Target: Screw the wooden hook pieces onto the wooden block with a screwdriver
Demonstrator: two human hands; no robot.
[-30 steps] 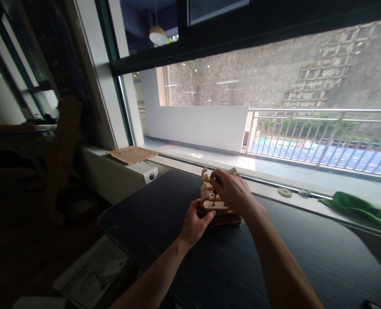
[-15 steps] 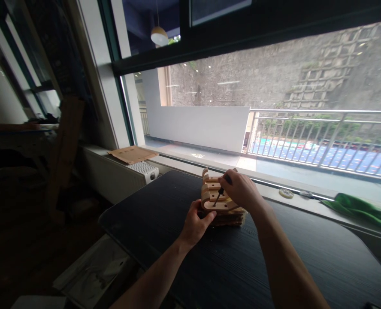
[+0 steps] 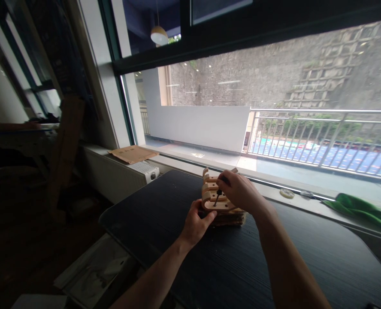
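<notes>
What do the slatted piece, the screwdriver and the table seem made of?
Slatted piece: likely bare wood, smooth and pale tan. Screwdriver: probably metal shaft, thin and straight; dark handle, material unclear under the right hand. Table: satin black, perhaps wood or laminate, with grain-like lines.

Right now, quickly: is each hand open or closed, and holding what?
Left hand: closed on the wooden piece, at its near-left corner.
Right hand: closed around the screwdriver.

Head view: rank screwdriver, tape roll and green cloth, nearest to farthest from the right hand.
1. Screwdriver: held in the right hand.
2. Tape roll: right of it, on the windowsill.
3. Green cloth: farther right on the windowsill.
</notes>
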